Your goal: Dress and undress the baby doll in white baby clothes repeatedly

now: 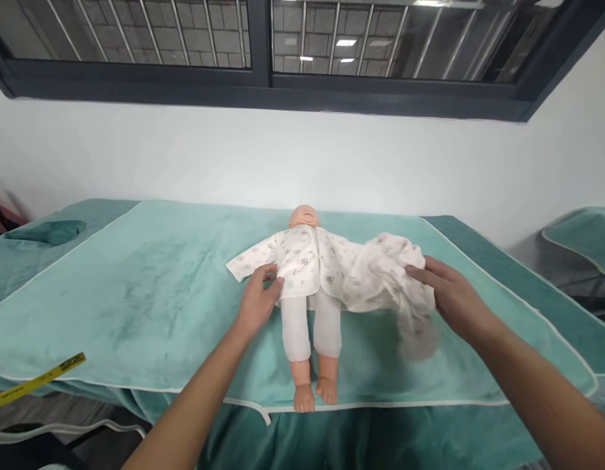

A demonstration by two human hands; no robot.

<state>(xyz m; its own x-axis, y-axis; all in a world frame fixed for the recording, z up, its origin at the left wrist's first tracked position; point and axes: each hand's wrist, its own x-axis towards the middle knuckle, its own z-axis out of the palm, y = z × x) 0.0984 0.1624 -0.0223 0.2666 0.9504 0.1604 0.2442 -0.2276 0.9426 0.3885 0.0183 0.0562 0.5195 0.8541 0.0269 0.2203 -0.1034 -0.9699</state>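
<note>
A baby doll (303, 217) lies on its back with its feet toward me. It wears a white printed baby shirt (299, 261), open at the front, and white pants (296, 329); its feet are bare. The sleeve on the left is spread out flat. My left hand (260, 297) is closed at the left side edge of the shirt, thumb and forefinger against the fabric. My right hand (446, 287) grips a bunched white printed cloth (393, 267) at the right, which runs up against the shirt. The hanging end of this cloth is blurred, and the doll's arms are hidden.
A light green blanket (150, 294) with white edging covers the table over a darker green cloth (483, 245). A yellow strip with black print (38, 380) shows at the lower left. Behind are a white wall (209, 153) and a dark-framed window (260, 81).
</note>
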